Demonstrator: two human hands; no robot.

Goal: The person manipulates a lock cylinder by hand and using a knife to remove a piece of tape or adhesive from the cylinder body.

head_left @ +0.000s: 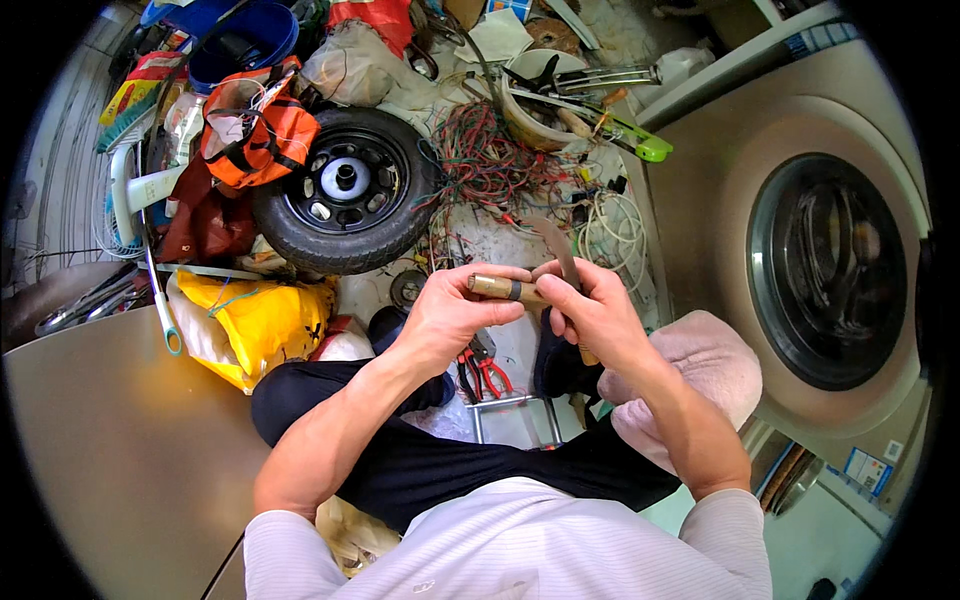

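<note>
Both my hands are raised in front of my lap, close together. My left hand grips a short brown cylinder with a dark band round it, lying roughly level and pointing to the right. In my right hand is a knife with a curved, brownish blade rising up and left from the fingers. A bit of its handle shows below that hand. The right thumb presses by the cylinder's right end. Whether the blade's edge touches the cylinder is hidden by the fingers.
Red-handled pliers lie beneath my hands, by a metal frame. A pink towel covers my right knee. Ahead are a car wheel, tangled wires and a tool bucket. A washing machine stands right, a yellow bag left.
</note>
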